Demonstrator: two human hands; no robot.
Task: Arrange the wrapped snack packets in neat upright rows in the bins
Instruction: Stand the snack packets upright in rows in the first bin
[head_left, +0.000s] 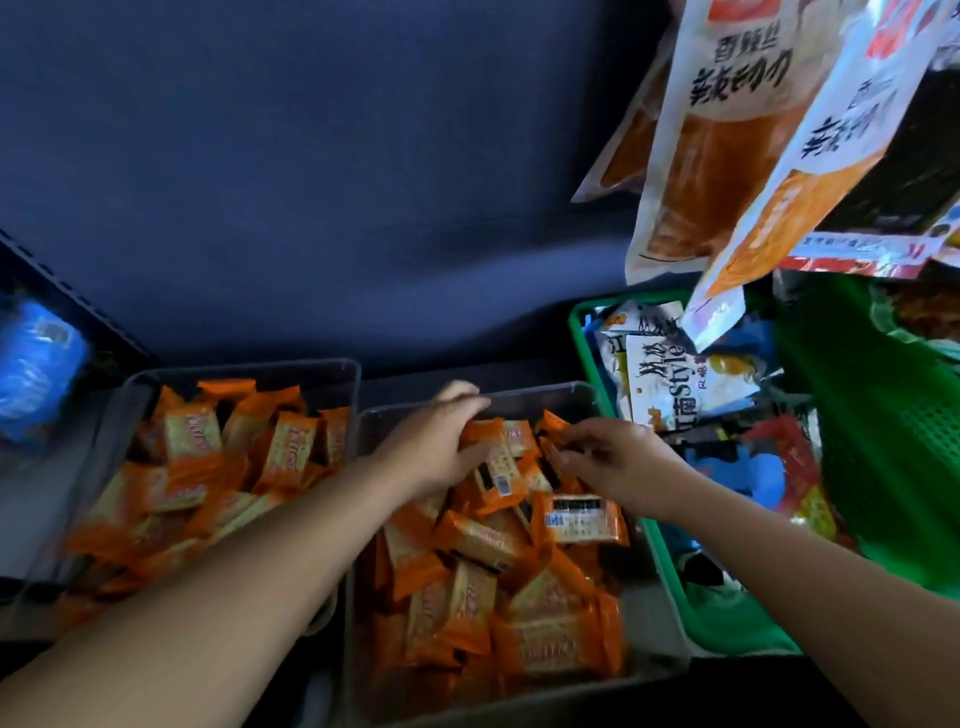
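Two clear plastic bins stand side by side, both holding several orange wrapped snack packets in loose heaps. My left hand (434, 441) reaches into the far end of the right bin (582, 391) and grips orange packets (493, 467) there. My right hand (613, 462) is close beside it, its fingers pinching an orange packet (553, 436) near the bin's far right corner. Packets in the left bin (343, 370) lie tilted, a few leaning upright at the back (288, 449).
A green basket (584, 338) of assorted snack bags stands right of the bins. Large snack bags (727, 145) hang overhead at the top right. A blue package (36, 364) sits on a dark shelf at the left. A dark blue wall lies behind.
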